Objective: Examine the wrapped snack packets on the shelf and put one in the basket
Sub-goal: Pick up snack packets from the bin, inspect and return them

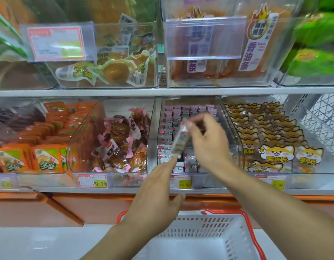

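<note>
The right hand (209,141) pinches a small wrapped packet (179,141) by its top end, above the basket (235,235). The left hand (158,186) touches the packet's bottom end with a straight fingertip. It looks light, crinkly and slippery, so the sealed ends seem the best hold.

One view alone is being given, taken from the head and being aimed forward and slightly down. The lower shelf (162,190) is being faced squarely at close range, within arm's reach. The upper shelf is being cut off at the top edge, and the basket (235,233) is being caught directly below.
</note>
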The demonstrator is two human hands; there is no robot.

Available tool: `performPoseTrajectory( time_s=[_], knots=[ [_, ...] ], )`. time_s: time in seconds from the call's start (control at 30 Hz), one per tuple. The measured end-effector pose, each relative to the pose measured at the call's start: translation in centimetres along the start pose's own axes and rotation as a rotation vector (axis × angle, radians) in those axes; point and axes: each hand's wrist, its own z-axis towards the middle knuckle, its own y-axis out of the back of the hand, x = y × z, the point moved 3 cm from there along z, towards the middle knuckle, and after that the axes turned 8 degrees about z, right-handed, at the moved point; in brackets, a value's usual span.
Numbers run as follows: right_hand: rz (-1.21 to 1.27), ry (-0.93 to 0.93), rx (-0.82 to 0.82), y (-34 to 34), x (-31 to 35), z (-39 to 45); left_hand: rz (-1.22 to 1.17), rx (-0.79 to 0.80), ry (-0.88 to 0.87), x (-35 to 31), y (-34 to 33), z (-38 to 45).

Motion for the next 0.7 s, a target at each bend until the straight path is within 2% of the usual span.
performPoseTrajectory(
  time_s=[0.1,0.2,0.23,0.3,0.4,0.57,0.7],
  knots=[
    [0.208,-0.013,-0.156,1.6,1.4,-0.5,-0.201,-0.119,0.111,-0.4,1.0,0.0],
    [0.376,-0.223,-0.155,2.2,0.6,-2.0,-0.479,-0.345,0.256,-0.1,2.6,-0.2],
    [0.452,-0.322,-0.142,2.3,0.2,-2.8,-0.583,-0.356,0.309,0.1,2.9,-0.2],
    [0.603,-0.504,-0.125,2.4,-0.7,-4.2,-0.769,-0.279,0.381,0.4,3.2,-0.3],
    [0.799,-0.694,-0.143,2.9,-1.8,-5.5,-0.931,-0.205,0.469,0.7,2.8,-0.6],
    [0.861,-0.757,-0.127,3.5,-2.0,-6.1,-1.040,-0.244,0.569,1.6,2.3,-0.9],
    [0.729,-0.687,-0.080,3.7,-1.7,-6.4,-1.148,-0.270,0.601,1.7,2.3,-0.5]
  ],
)
